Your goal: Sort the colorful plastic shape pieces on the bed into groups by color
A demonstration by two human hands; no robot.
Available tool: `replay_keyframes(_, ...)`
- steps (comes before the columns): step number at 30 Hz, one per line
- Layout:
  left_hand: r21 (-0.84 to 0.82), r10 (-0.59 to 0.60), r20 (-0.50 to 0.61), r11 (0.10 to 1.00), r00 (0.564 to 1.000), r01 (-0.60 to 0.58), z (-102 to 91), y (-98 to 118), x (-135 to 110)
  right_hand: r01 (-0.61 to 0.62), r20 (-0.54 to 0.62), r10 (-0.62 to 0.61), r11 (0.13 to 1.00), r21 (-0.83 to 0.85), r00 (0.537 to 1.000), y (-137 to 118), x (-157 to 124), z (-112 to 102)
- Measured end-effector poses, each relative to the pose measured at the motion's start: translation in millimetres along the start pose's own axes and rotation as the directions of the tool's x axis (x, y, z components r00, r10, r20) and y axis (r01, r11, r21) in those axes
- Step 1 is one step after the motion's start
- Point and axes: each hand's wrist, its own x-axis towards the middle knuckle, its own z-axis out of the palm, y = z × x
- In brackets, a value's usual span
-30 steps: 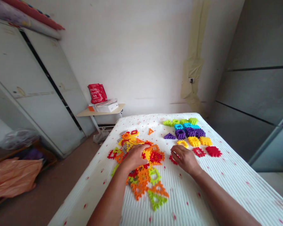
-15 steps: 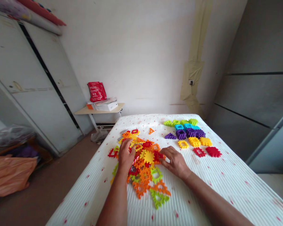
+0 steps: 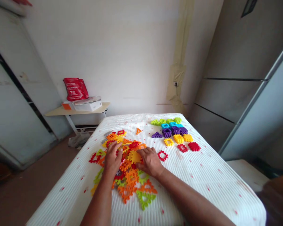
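Observation:
A loose heap of plastic interlocking pieces, mostly orange, red and yellow, lies in front of me. My left hand rests on the heap's left side, thumb and fingers apart, with no piece visibly held. On the right side, my right hand reaches over the heap, fingers stretched against a solid yellow piece with a toothed edge; the thumb is apart below. A red hollow piece lies alone to the right of that hand. Nearest me are an orange piece and a green triangle piece.
Sorted groups stand at the back right: green pieces, purple pieces, yellow pieces and a red stack. A small orange triangle lies behind the heap. A side table carries a red bag.
The view has swung to the right. The red hollow piece now lies apart from the heap on the right. My right hand has moved in over the heap to the yellow piece.

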Motion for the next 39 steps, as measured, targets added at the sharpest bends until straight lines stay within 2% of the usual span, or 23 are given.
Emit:
replay_keyframes(5, -0.03, 0.042, -0.068, 0.999, 0.997, -0.044, 1.6, 1.0, -0.4, 0.026, -0.116, -0.022, 0.999, 0.036, 0.993, 26.2, -5.7, -14.0)
replay_keyframes(12, -0.038, 0.083, -0.153, 0.995, 0.985, -0.09, -5.1, 10.1, -3.9, 0.093, -0.141, -0.087, 0.995, 0.036, 0.986, 97.9, -48.5, -36.6)
replay_keyframes(16, -0.044, 0.105, -0.198, 0.992, 0.975, -0.116, -5.4, 11.4, -4.7, 0.063, -0.098, -0.063, 0.998, 0.001, 0.993, 121.2, -71.7, -38.8)
replay_keyframes(20, -0.041, 0.142, -0.231, 0.987, 0.962, -0.156, -3.4, 9.5, -4.5, -0.019, -0.057, 0.018, 0.999, -0.029, 0.998, 119.4, -80.6, -44.9)
replay_keyframes(22, -0.032, 0.155, -0.235, 0.985, 0.959, -0.167, -3.2, 9.3, -4.4, -0.151, -0.075, 0.148, 0.988, -0.033, 0.986, 111.8, -80.8, -48.5)
replay_keyframes(23, -0.029, 0.158, -0.237, 0.985, 0.958, -0.17, -3.3, 9.5, -4.4, -0.248, -0.083, 0.244, 0.968, -0.039, 0.966, 107.0, -80.4, -49.8)
replay_keyframes(25, -0.025, 0.156, -0.241, 0.986, 0.958, -0.166, -3.7, 10.3, -4.4, -0.443, -0.08, 0.437, 0.893, -0.077, 0.896, 96.9, -79.2, -50.6)
replay_keyframes(27, -0.022, 0.152, -0.243, 0.987, 0.958, -0.162, -3.9, 10.9, -4.4, -0.551, -0.053, 0.549, 0.823, -0.141, 0.834, 87.4, -77.8, -49.0)
replay_keyframes(29, -0.019, 0.147, -0.244, 0.988, 0.959, -0.156, -3.9, 11.0, -4.5, -0.575, -0.031, 0.581, 0.794, -0.196, 0.813, 80.0, -76.1, -45.8)
replay_keyframes(34, -0.018, 0.143, -0.243, 0.988, 0.959, -0.152, -3.6, 10.3, -4.2, -0.58, -0.039, 0.593, 0.769, -0.267, 0.804, 70.7, -71.0, -37.1)
replay_keyframes(39, -0.021, 0.164, -0.245, 0.984, 0.955, -0.175, -3.8, 11.0, -3.4, -0.6, -0.064, 0.604, 0.765, -0.235, 0.794, 71.5, -71.1, -31.5)
